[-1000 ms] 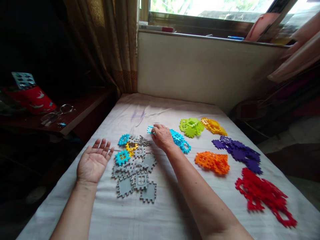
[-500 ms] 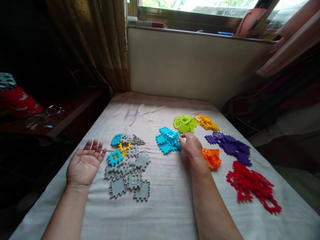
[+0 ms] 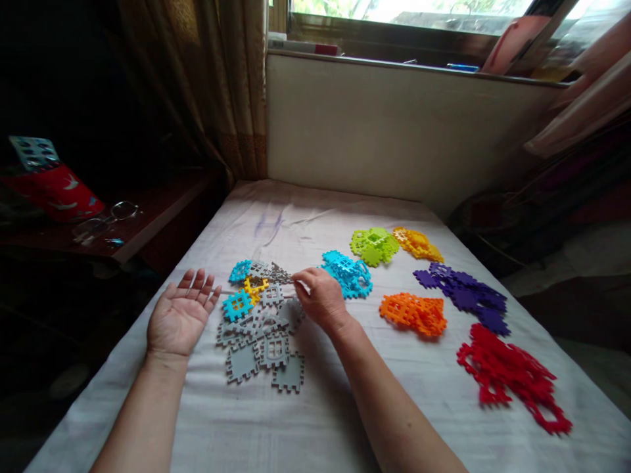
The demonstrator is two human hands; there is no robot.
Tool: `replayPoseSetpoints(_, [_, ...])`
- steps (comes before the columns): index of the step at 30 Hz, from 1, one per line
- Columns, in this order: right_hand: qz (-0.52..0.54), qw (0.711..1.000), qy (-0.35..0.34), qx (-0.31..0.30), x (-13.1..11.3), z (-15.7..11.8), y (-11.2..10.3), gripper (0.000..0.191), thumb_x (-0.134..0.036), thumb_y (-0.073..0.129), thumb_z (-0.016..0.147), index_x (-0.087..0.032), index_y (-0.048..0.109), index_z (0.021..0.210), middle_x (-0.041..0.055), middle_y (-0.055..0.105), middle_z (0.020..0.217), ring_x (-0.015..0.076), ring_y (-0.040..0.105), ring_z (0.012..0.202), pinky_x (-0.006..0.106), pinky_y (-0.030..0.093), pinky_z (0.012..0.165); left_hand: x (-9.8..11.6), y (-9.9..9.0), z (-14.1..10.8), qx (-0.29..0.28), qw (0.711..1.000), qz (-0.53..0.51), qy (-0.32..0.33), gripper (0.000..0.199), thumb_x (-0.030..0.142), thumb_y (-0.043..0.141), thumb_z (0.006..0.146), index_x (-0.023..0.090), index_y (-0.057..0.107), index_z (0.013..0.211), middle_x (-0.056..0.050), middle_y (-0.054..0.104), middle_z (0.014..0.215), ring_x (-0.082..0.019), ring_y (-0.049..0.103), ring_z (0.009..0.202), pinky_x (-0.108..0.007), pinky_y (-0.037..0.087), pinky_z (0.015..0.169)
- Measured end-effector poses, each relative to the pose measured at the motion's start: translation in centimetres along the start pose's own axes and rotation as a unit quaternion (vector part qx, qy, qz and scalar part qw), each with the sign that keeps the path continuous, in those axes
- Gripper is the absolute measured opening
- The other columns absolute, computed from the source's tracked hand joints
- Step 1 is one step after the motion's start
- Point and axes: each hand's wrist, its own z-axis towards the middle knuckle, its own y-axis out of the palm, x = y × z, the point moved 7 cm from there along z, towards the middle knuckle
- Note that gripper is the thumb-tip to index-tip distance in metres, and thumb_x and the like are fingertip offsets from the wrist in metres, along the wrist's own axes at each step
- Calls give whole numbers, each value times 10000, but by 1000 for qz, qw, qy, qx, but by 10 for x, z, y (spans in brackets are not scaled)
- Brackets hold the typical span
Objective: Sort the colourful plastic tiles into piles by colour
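Note:
My left hand (image 3: 180, 315) lies palm up on the sheet with its fingers spread, holding nothing, left of a mixed pile. That pile has grey interlocking plastic tiles (image 3: 242, 363), a blue window tile (image 3: 237, 305), another blue tile (image 3: 240, 270) and a yellow tile (image 3: 255, 288). My right hand (image 3: 320, 299) is over the pile's right edge, fingers bent and drawn together. Its fingertips meet the right tip of a dark grey triangular tile (image 3: 279, 272); whether they grip it is unclear. A blue tile pile (image 3: 350, 272) sits just behind this hand.
Sorted piles lie on the right: lime green (image 3: 374, 246), yellow-orange (image 3: 419, 244), purple (image 3: 463, 292), orange (image 3: 414, 314) and red tiles (image 3: 513, 374). Left of the bed, a dark shelf (image 3: 148, 223) holds a red patterned pouch (image 3: 62, 194) and eyeglasses (image 3: 123, 210). A wall (image 3: 365, 125) bounds the far end.
My right hand has moved left from the blue pile to the edge of the grey pile, uncovering the orange pile. My left hand stays palm up. The camera view has shifted slightly.

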Motion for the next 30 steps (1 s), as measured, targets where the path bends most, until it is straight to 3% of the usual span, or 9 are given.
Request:
replayPoseSetpoints(3, [-10,995,-63,-78,-43,5,29,218,-221,541,929,-259,735,1021,38,731,1045,203,624,961,296,466,836,0,0,1,-10,1000,-4,-3,240,320,477,905,199,665,993,-75,745,1013,-221,711,970,-411,596,855])
replayPoseSetpoints(6, [-24,991,-92,-92,-65,15,40,248,-255,501,960,-249,713,1089,51,710,1091,208,603,993,311,457,867,-1,0,0,-7,1000,-7,-3,250,315,458,915,197,666,986,-71,747,1006,-220,710,966,-414,597,846])
replayPoseSetpoints(12, [-53,991,-108,-58,-84,50,52,418,-373,623,890,-280,595,1297,85,530,1432,259,469,1258,413,389,997,-1,1,-2,1,1000,-3,-1,277,304,425,930,184,668,985,-72,750,1012,-224,705,979,-424,599,828])
replayPoseSetpoints(17, [-61,988,-98,-101,-87,64,66,272,-370,594,901,-254,692,1126,74,656,1242,251,533,1146,407,393,959,-1,0,-1,-8,1000,-5,-6,239,314,474,907,195,663,991,-69,748,1018,-223,702,988,-426,589,860])
replayPoseSetpoints(21, [-6,998,-65,-26,-62,54,36,332,-386,586,911,-279,661,1216,53,631,1311,240,526,1182,390,387,981,0,0,0,-7,1000,-3,-3,246,323,470,908,198,663,998,-70,746,1019,-224,703,987,-425,590,865])
replayPoseSetpoints(26, [-23,994,69,85,23,25,-16,321,-338,598,901,-229,663,1195,95,647,1281,262,548,1170,404,383,992,0,-1,0,-6,1000,-2,-2,238,315,475,905,199,663,993,-74,743,1025,-224,706,980,-419,592,866])
replayPoseSetpoints(30, [-79,988,110,80,67,13,-23,302,-300,637,865,-210,678,1151,125,678,1211,304,570,1110,440,408,947,0,-2,3,-16,1000,-3,-4,214,323,545,873,210,660,1014,-80,738,1050,-233,700,1006,-435,577,904])
